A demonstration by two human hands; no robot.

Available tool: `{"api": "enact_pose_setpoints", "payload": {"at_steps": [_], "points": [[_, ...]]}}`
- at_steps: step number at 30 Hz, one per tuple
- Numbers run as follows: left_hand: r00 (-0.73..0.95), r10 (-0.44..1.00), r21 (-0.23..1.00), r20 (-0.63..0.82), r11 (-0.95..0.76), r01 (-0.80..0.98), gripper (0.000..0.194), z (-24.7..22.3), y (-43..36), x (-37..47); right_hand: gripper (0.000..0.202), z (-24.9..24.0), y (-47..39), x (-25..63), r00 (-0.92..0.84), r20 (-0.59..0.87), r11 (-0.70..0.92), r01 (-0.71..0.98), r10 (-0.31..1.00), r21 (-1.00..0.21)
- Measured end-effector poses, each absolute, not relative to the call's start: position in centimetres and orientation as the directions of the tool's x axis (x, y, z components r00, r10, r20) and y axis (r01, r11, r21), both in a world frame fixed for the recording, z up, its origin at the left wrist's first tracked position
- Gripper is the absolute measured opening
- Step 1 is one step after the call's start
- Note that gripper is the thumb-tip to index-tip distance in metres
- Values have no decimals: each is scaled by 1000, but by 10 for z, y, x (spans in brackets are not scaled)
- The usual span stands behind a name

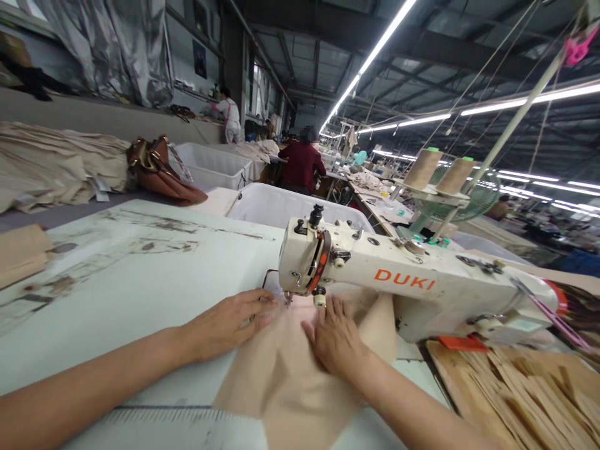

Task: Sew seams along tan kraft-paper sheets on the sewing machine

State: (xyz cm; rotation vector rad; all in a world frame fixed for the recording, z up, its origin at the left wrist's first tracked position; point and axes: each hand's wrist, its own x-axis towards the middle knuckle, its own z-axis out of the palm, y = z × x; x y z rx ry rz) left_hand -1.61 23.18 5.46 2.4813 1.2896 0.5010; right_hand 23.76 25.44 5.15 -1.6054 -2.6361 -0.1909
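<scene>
A piece of beige fabric [300, 387] lies on the pale table under the head of a white sewing machine [403, 275]. My left hand [234, 322] rests at the fabric's left edge, fingers stretched toward the needle area [288, 300]. Flat on the cloth, just right of the needle, is my right hand [336, 337], its fingers extended and partly behind the machine's front knob. Neither hand grips anything that I can see. The fabric spreads toward me between both forearms and bunches up under the machine arm.
Two thread cones [422, 169] stand behind the machine. A stack of tan strips [529, 394] lies at the right. Across the table are a white plastic bin [300, 206], a brown leather bag [164, 172] and piled beige cloth [56, 162]. A person in dark red [302, 165] sits farther back.
</scene>
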Motion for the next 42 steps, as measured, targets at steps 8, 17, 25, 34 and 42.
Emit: {"api": "enact_pose_setpoints", "payload": {"at_steps": [8,17,25,34,42], "points": [[548,810,335,210,-586,738,52,34,223,6,54,27,220,231,-456,150,472,876,877,-97],[596,750,65,288,-636,769,60,12,219,6,50,35,244,248,-651,126,661,719,749,-217],[549,760,44,348,-598,800,78,7,212,6,52,28,244,247,-657,167,678,717,735,-162],[567,763,124,311,-624,771,92,13,217,-2,52,23,253,247,-678,169,699,699,715,-152],[578,788,209,211,-614,761,91,13,223,-4,50,26,254,245,-658,191,684,713,728,-153]]}}
